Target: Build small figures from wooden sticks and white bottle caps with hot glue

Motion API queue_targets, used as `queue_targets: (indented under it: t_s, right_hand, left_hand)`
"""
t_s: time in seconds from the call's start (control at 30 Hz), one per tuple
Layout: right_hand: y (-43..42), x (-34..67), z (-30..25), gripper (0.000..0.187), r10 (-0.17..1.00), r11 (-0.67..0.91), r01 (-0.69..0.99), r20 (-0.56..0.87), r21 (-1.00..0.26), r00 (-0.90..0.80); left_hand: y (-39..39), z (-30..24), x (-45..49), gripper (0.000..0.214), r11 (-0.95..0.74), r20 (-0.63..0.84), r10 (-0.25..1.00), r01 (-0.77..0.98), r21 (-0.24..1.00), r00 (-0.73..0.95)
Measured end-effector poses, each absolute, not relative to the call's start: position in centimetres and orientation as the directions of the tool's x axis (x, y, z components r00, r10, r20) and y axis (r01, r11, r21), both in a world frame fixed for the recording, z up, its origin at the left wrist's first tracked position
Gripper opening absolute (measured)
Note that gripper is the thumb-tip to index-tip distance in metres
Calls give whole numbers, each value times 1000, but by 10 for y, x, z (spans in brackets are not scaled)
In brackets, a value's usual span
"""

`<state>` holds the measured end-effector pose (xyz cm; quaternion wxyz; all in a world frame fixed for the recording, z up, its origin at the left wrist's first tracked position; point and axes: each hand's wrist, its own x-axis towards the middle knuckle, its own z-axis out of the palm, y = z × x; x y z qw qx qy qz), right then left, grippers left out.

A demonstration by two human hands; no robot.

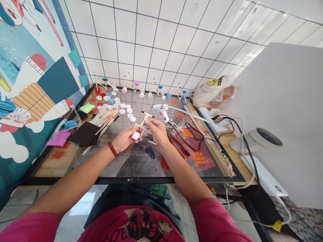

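Note:
Both my hands meet over the middle of the glass-topped table [141,168]. My left hand [124,138], with a red bead bracelet at the wrist, is closed on a small frame of wooden sticks [142,123] that has a white bottle cap [135,135] at its lower end. My right hand [156,131] pinches the same stick frame from the right side. A white hot glue gun [161,109] stands on the table just beyond my right hand.
Several white, blue and red bottle caps [114,102] and a bundle of wooden sticks [104,117] lie at the left. Finished stick bicycles [133,86] line the far edge. A black cable [191,134], power strip [214,119] and plastic bag [214,90] sit on the right.

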<state>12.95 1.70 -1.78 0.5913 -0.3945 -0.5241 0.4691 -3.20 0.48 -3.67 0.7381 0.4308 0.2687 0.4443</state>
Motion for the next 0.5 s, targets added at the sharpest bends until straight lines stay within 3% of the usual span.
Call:
queue_targets:
  t_s: [0.5]
  right_hand:
    - [16,128,-15,27,962,271,-127,265,-954,66]
  left_hand:
    - [2,-32,-31,37,240,-34,883,-390,889,467]
